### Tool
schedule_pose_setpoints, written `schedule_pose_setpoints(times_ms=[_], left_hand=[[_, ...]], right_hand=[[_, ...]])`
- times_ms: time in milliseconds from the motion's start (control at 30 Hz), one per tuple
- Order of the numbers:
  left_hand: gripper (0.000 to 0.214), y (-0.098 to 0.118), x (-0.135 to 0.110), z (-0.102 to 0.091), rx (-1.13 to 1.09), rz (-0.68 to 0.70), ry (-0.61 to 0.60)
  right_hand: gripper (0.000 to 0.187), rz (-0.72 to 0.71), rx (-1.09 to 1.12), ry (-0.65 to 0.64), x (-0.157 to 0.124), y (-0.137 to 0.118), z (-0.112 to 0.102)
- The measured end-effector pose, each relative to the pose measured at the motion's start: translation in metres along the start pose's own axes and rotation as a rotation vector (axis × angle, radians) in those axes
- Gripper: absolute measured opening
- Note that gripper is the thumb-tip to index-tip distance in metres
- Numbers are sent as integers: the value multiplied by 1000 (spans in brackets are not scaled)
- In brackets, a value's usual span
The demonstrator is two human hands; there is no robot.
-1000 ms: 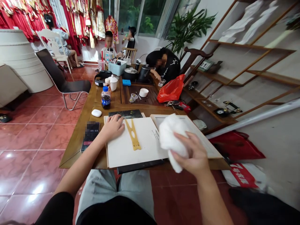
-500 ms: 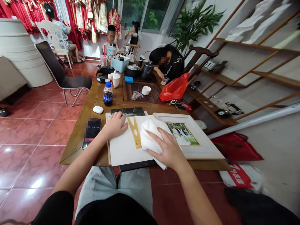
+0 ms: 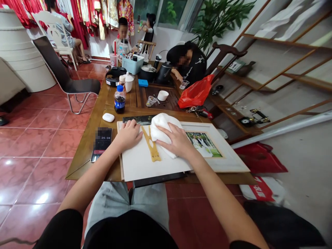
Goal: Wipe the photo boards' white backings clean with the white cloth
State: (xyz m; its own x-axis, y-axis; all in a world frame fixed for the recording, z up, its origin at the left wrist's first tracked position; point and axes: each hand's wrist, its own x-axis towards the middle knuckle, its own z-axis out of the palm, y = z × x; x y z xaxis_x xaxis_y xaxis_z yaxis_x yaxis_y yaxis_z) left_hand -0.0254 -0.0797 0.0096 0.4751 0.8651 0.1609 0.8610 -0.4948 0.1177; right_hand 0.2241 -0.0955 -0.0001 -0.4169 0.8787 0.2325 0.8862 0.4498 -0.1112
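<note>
A: Where's the white cloth wad (image 3: 164, 128) sitting?

B: On the white board (image 3: 153, 166), near its top edge. The right hand (image 3: 173, 140) lies over it, palm down, fingers stretched across the top and close together. They press on the wad and don't seem to wrap around it.

A: And the yellow plastic piece (image 3: 153, 149)?

B: It's forked and lies flat on the board between the two hands. One arm of the fork runs in under the wad, and the other ends just beside the left hand.

A: What's the left hand (image 3: 128, 135) doing?

B: It rests on the board's upper left part, fingers together and lightly curved, holding nothing. Both forearms reach forward from the body, angling in toward each other across the wooden table (image 3: 85, 145).

A: What's just to the right?

B: A wide white picture frame (image 3: 230, 162) with a wedding photo (image 3: 203, 144), partly covered by the board. The wad sits near its inner corner, and the right wrist is beside the photo. On the left, a phone (image 3: 101, 141) lies on the table near the left hand.
</note>
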Motion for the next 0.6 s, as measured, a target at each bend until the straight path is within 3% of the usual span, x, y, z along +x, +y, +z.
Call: schedule_pose_setpoints(times_ms=[133, 400, 500, 600], left_hand=[[39, 3, -1, 4, 4, -79, 20], [38, 2, 1, 5, -49, -93, 31], [38, 0, 2, 5, -60, -70, 28], [35, -2, 3, 5, -74, -31, 40]], right_hand=[[65, -40, -2, -5, -23, -3, -4], [64, -78, -15, 28, -94, -21, -13], [64, -66, -36, 12, -99, -25, -14], [67, -50, -31, -12, -85, -22, -12]])
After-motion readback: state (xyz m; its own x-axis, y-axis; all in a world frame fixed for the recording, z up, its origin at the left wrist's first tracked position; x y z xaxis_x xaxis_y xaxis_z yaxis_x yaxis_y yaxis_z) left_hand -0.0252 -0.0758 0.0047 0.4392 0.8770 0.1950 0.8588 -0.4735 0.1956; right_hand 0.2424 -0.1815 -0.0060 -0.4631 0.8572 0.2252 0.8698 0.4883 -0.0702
